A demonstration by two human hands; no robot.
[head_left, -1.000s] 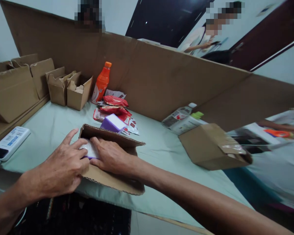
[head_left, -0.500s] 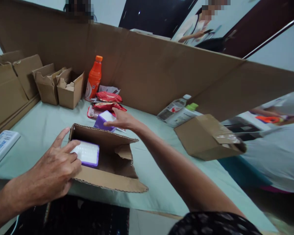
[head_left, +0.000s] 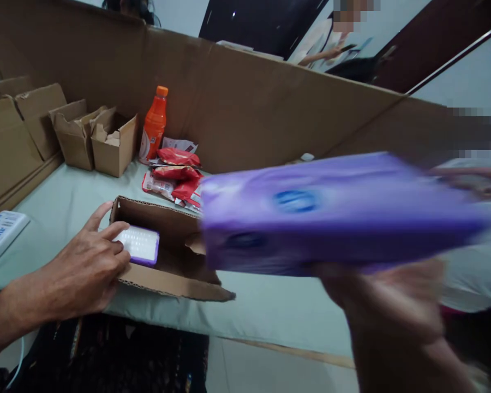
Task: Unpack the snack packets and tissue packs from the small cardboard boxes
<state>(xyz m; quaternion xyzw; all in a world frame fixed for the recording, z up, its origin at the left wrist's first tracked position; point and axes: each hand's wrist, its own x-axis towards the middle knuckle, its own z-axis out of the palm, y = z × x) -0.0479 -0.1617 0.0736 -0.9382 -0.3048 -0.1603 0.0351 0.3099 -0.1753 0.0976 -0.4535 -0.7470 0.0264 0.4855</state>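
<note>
Two purple packs (head_left: 327, 213) (head_left: 143, 245), one orange bottle (head_left: 153, 125), two small boxes (head_left: 77, 143) (head_left: 106, 156), one white device (head_left: 4, 234)

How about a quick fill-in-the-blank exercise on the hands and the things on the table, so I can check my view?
The right hand holds a pack whose main colour is ____.
The left hand is at the ____ end of the open box, as the picture shows it.
The block inside that box has a purple rim and a ____ top.
Near the red packets stands a bottle with an ____ cap.

Missing words: purple; left; white; orange.
</note>
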